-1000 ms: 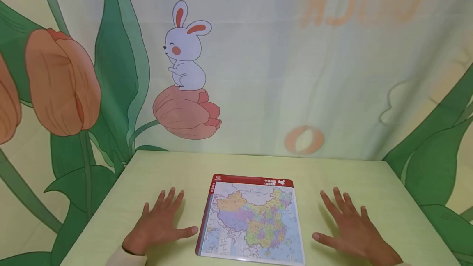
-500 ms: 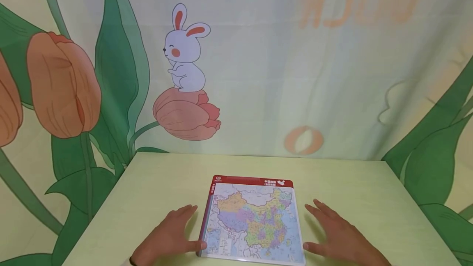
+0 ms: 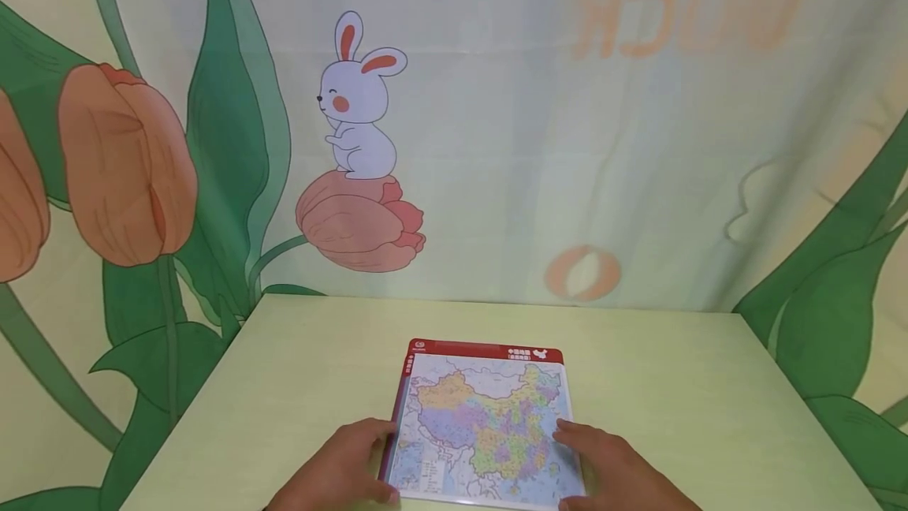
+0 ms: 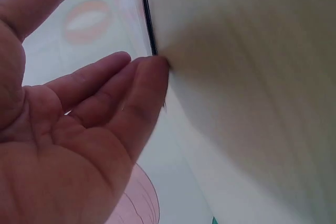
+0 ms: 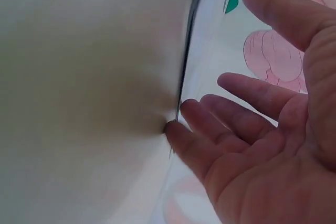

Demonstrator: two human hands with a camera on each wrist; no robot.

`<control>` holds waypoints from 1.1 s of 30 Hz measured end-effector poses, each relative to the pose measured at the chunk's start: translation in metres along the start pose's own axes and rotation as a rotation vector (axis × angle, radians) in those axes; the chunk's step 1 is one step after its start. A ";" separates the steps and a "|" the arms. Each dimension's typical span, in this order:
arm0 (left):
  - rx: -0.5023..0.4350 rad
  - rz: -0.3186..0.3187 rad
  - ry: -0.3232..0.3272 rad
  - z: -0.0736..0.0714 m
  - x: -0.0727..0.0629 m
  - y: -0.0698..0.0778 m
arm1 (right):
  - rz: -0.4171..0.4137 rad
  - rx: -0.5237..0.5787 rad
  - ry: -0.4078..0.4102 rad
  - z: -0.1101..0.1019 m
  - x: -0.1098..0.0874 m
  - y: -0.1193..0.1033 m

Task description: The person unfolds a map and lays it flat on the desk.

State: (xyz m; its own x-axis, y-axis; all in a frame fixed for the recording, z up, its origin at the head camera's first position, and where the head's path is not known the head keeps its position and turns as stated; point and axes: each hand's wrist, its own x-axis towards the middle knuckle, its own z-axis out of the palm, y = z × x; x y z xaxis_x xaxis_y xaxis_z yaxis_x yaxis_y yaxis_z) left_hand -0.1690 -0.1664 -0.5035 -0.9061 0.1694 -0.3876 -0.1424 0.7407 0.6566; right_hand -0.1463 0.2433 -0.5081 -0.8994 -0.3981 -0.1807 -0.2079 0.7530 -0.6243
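Observation:
A flat map board [image 3: 489, 416] lies on the table, with a red band along its far edge and a coloured map of China on it. My left hand [image 3: 344, 460] is at its left side, fingertips right at the edge and the thumb overlapping the near left corner in the head view. At the right side is my right hand [image 3: 613, 464], its fingers reaching over the edge in that view. Both wrist views show the little-finger side low against the table, fingers [image 4: 142, 98] loosely bent by the board's thin dark edge [image 5: 186, 56], thumbs raised apart from the fingers.
The pale yellow-green table [image 3: 305, 369] extends around the board on both sides. Behind it hangs a printed curtain [image 3: 482, 140] with tulips, green leaves and a white rabbit.
Both hands have come inward from either side of the map board to its edges and nearer the front. Their spread fingers have drawn closer together. The board has stayed in place.

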 end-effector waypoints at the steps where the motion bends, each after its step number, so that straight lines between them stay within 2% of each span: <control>1: -0.017 -0.002 -0.013 0.001 -0.001 0.001 | -0.051 -0.008 0.006 0.002 0.001 0.000; 4: -0.022 -0.003 -0.034 0.003 -0.004 0.005 | -0.210 -0.082 0.057 0.008 0.002 0.002; 6: 0.019 0.006 -0.030 0.005 -0.005 0.007 | -0.278 -0.143 0.089 0.012 0.004 0.002; 10: 0.107 0.036 -0.013 0.010 -0.004 0.007 | -0.266 -0.207 0.063 0.016 0.006 -0.003; 13: 0.153 0.071 -0.002 0.012 -0.003 0.007 | -0.203 -0.190 0.012 0.017 0.006 -0.008; 17: 0.164 0.086 -0.010 0.012 -0.003 0.010 | -0.118 -0.165 -0.048 0.017 0.007 -0.014; 19: 0.150 0.073 -0.017 0.013 -0.003 0.011 | -0.102 -0.182 -0.066 0.018 0.008 -0.015; 26: 0.165 0.081 -0.009 0.013 -0.005 0.012 | -0.143 -0.279 -0.120 0.020 0.009 -0.014; 28: 0.169 0.071 -0.011 0.014 -0.005 0.012 | -0.180 -0.309 -0.117 0.022 0.009 -0.011; 29: 0.172 0.066 -0.011 0.014 -0.005 0.012 | -0.227 -0.336 -0.104 0.024 0.010 -0.006; 33: 0.172 0.039 -0.015 0.015 -0.005 0.013 | -0.252 -0.359 -0.108 0.023 0.009 -0.004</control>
State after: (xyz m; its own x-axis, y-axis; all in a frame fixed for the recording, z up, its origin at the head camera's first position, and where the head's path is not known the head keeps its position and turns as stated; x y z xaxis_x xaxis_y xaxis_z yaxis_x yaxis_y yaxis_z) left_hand -0.1601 -0.1484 -0.5027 -0.9032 0.2090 -0.3748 -0.0361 0.8333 0.5516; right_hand -0.1442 0.2242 -0.5247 -0.7622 -0.6304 -0.1469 -0.5527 0.7520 -0.3591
